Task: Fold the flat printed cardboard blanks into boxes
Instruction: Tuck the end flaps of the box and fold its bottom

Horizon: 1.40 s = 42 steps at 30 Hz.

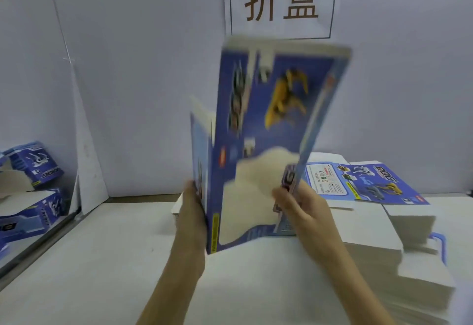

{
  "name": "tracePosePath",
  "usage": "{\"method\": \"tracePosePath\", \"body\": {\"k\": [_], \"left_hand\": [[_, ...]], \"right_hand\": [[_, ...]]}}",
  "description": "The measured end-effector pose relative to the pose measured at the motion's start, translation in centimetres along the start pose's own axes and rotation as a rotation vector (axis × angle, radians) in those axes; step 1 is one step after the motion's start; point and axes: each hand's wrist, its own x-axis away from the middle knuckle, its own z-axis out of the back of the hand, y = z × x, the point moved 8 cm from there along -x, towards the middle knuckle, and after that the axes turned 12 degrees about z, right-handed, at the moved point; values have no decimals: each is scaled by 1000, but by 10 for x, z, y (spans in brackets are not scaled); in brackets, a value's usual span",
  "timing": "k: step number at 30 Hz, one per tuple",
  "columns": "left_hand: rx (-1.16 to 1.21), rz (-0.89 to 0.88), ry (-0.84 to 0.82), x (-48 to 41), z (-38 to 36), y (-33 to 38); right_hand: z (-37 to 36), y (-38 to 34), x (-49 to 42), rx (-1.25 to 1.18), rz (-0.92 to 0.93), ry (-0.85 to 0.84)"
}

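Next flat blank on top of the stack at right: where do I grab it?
Take the top blank by its plain white flap at the near edge, coming in from the right hand's side. That flap overhangs the stack, so fingers could likely slip under.

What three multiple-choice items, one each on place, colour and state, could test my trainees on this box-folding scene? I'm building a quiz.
1. Where does the stack of blanks lie?
A. right of the hands
B. left of the hands
C. on the wall

2. What main colour is the held blank?
A. red
B. green
C. blue

3. How is the held blank handled?
A. flat on the table
B. upright, in both hands
C. in one hand only

Answers: 1 A, the stack sits to the right; 2 C, its print is blue; 3 B, left hand and right hand grip its lower edges.
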Motion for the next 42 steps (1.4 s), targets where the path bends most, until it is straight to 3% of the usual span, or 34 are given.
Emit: {"method": "tracePosePath", "body": {"k": [2,5,7,11,15,19,23,27,30,32,34,38,42], "left_hand": [[-55,-95,-10,10,-10,9],[-62,-60,-139,21,-25,14],[-92,-98,-126,23,-23,19],[-53,-171,-85,20,-17,20],[-286,-316,-3,26,-18,29],[-355,-293,-159,27,-29,29],[-421,-278,-105,20,-18,24],[-414,-293,-146,16,-16,24],[-578,-400,-115,16,-13,35],[-605,-418,-149,15,-12,38],[-500,-356,-289,17,-15,37],[-455,-281,-464,30,-28,39],[-506,-360,-421,34,-26,44]], "right_hand": [[7,4,0,-57,-9,119],[2,8,3,-247,-104,98],[3,5,3,-330,-123,95],[8,0,2,-271,-61,152],[3,1,3,-248,-38,138],[1,-5,1,-217,13,140],[8,-12,-1,-184,64,175],[16,-7,-3,-258,13,193],[25,3,-6,-352,-72,234],[26,7,-6,-416,-95,217],[25,8,-5,-482,-129,207],[22,-14,-10,-544,13,58],[24,-18,-7,-477,33,-55]]}}
